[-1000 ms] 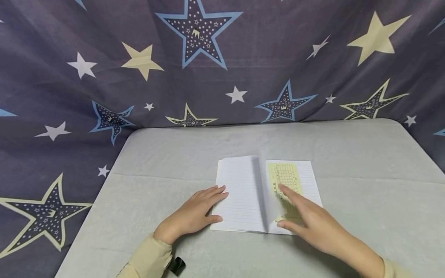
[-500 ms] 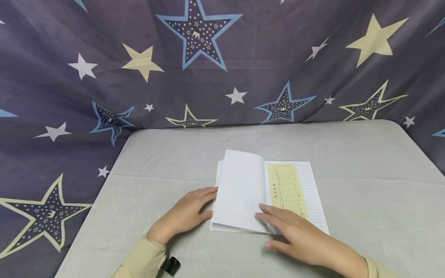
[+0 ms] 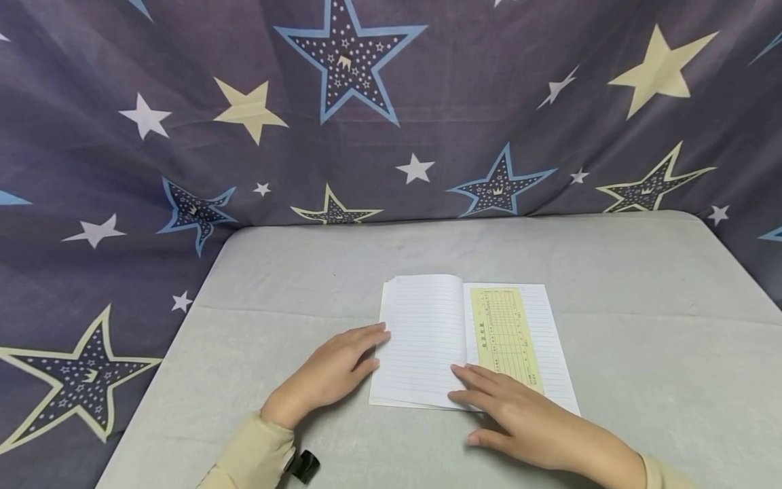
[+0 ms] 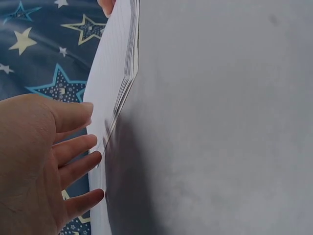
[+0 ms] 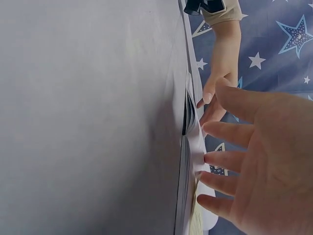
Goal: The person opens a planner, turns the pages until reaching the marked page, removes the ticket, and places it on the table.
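Note:
An open notebook (image 3: 421,326) with ruled white pages lies on the table. On its right page is a yellow printed slip (image 3: 504,333) with a grid, its lower end partly behind my right hand. My left hand (image 3: 330,370) has its fingertips at the left page's outer edge, fingers spread and relaxed. My right hand (image 3: 519,414) extends over the lower middle of the notebook, fingertips near the fold, fingers loosely straight. In the left wrist view the stacked page edges (image 4: 128,63) show beside the left hand (image 4: 44,156). Neither hand grips anything.
A light grey cloth covers the table (image 3: 293,272). Behind and to the left hangs a dark curtain (image 3: 391,88) printed with stars. A black strap device (image 3: 303,466) sits at the left sleeve (image 3: 250,451).
A page has been turned over from right to left and now lies flat on the left side. My right hand has moved left and toward me, off the slip's middle.

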Demonstrator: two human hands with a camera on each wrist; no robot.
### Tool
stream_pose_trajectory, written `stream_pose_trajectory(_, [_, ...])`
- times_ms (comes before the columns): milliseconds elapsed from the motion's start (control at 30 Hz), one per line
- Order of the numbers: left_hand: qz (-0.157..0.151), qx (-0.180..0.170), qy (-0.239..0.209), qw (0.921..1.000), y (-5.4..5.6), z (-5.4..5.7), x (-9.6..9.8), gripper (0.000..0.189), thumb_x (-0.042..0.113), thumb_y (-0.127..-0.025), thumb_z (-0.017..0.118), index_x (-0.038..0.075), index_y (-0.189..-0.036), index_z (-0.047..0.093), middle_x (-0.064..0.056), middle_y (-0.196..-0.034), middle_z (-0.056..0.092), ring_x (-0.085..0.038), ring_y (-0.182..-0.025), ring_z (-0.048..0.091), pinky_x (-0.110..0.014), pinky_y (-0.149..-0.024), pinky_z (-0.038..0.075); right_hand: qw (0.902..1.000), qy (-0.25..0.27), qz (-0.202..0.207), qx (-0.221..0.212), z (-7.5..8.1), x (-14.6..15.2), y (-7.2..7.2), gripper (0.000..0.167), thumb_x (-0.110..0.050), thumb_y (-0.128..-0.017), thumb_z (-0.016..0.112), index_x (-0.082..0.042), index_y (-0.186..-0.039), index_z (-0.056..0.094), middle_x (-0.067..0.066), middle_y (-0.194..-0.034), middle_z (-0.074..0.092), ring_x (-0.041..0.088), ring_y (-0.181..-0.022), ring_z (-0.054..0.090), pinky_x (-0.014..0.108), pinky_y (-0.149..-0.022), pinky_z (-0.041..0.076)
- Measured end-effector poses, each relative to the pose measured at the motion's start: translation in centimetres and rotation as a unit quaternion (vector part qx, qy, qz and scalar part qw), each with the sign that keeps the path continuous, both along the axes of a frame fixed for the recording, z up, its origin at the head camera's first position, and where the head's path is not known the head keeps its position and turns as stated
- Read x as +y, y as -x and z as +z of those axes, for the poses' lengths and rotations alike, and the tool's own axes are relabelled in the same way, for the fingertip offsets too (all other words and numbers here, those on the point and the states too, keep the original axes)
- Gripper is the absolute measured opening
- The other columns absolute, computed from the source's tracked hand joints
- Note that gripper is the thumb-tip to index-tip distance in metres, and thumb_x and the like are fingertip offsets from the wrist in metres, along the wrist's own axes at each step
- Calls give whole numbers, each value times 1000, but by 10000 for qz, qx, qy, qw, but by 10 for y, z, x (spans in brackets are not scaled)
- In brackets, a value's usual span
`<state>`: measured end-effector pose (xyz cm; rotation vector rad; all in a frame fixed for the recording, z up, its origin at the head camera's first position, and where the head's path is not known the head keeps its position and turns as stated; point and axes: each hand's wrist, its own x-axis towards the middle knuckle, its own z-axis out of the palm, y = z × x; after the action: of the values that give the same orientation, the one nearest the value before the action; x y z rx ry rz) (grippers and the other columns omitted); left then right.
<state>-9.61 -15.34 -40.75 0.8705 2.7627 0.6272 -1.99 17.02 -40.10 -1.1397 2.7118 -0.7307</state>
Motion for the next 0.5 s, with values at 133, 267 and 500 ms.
stream_pose_trajectory(133, [-185, -31, 123, 9997, -1, -3, 2, 54, 30, -98, 64, 12, -147, 49, -5, -155, 40, -27, -141, 38, -49, -114, 31, 10000, 71, 51, 34, 1, 2, 1, 47, -46, -96, 61, -21, -135, 60, 4, -153, 43, 29, -139, 41, 55, -104, 42])
stream_pose_trajectory(267, [-356, -45, 265, 9990, -2, -4, 3, 63, 34, -93, 70, 11, -147, 48, -6, -157, 37, -26, -143, 34, -49, -115, 29, 9993, 282, 18, 263, 3, 7, 9, 40, -37, -95, 66, -20, -131, 63, 4, -147, 51, 28, -134, 47, 53, -102, 44])
stream_pose_trajectory(500, [-460, -201, 262, 9984, -2, -2, 3, 69, 33, -89, 74, 9, -148, 47, -8, -157, 36, -29, -144, 32, -51, -115, 28, 9964, 507, -678, 31, 5, 22, 45, 41, -23, -91, 72, -11, -129, 65, 8, -136, 60, 33, -126, 54, 53, -105, 42])
